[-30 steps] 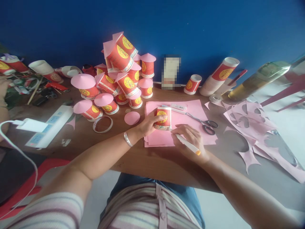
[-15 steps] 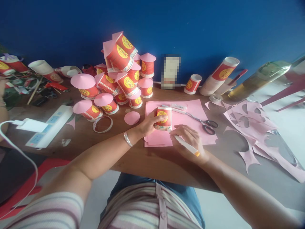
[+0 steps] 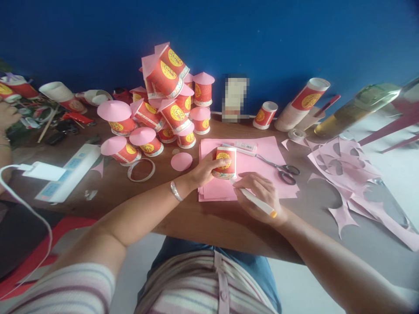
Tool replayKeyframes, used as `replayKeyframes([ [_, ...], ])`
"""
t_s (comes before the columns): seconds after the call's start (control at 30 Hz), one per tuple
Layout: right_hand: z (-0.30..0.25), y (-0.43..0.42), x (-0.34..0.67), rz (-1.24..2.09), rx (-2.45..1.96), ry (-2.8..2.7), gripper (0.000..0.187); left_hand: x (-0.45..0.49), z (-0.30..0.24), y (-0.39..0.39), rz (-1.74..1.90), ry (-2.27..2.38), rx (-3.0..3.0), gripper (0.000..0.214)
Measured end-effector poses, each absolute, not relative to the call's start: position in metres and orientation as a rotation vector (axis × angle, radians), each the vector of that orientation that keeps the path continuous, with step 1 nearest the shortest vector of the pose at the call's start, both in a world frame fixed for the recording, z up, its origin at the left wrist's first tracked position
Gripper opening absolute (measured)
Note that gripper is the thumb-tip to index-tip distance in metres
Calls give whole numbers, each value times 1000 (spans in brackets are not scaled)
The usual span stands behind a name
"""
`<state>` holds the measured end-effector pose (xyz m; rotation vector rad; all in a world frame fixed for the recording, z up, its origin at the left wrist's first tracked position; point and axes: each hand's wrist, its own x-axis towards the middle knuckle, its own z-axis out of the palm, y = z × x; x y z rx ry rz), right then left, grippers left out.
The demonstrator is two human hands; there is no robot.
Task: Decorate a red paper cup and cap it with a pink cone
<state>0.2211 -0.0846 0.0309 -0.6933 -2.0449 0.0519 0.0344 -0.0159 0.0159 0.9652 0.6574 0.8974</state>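
Note:
My left hand (image 3: pixel 206 171) is wrapped round a red paper cup (image 3: pixel 224 171) with a yellow round emblem, held over a stack of pink paper (image 3: pixel 216 192). In my right hand (image 3: pixel 260 194) is a white pen-shaped tool with an orange end (image 3: pixel 259 203); its tip is close to the cup's lower right rim, and I cannot tell whether they touch. Scissors (image 3: pixel 278 166) with dark handles lie across the paper, beside a small clear package (image 3: pixel 246 146). A pink paper disc (image 3: pixel 181 162) lies left of my left hand.
Red cups with pink cone tops (image 3: pixel 147 141) crowd the back left. A tape roll (image 3: pixel 141 170) and a power strip (image 3: pixel 68 174) lie left. Nested cups (image 3: pixel 303 104), a bottle (image 3: pixel 356 110) and paper scraps (image 3: pixel 347 174) are right. Another person's hand (image 3: pixel 8 115) shows far left.
The tool in my right hand has shifted slightly right and down, and the cup has moved a touch right. At the far left edge, another person's hand has come into view.

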Motion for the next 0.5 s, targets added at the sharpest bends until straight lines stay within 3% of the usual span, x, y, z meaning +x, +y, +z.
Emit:
replayKeyframes([
  [0.5, 27, -82, 221, 41, -739, -2034, 16, 34, 15, -16, 907, 648, 964, 47],
])
